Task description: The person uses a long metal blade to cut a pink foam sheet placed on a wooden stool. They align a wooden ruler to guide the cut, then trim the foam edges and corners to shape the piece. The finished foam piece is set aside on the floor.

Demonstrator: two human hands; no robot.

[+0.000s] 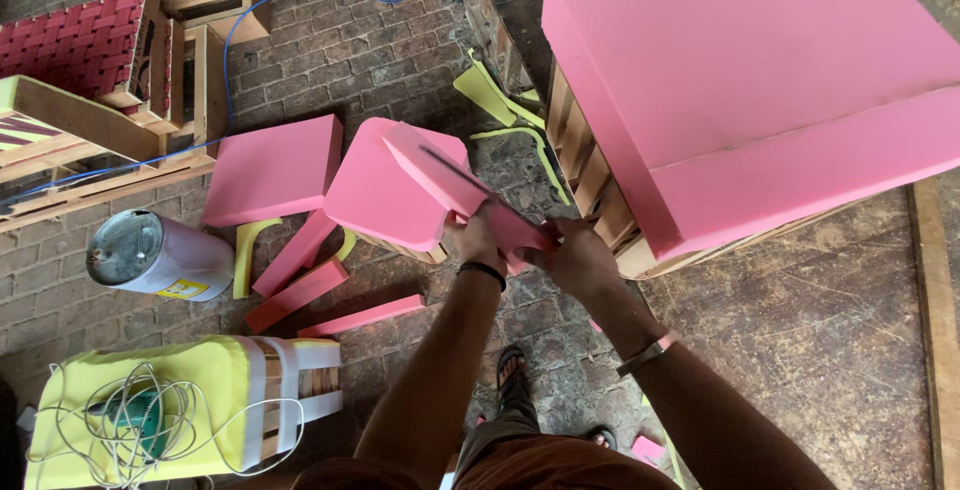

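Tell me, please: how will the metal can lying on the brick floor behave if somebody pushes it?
The metal can lies on its side, so it would probably roll. The uneven brick floor may stop it soon. Its weight cannot be judged.

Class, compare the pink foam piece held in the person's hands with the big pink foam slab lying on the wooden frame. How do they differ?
The held pink foam piece is narrow and tilted, gripped by the left hand and right hand; the big pink foam slab is far wider and thicker, lying flat on the wooden frame, untouched. The held piece shows a dark line along its face; the slab shows none. Both are the same pink foam.
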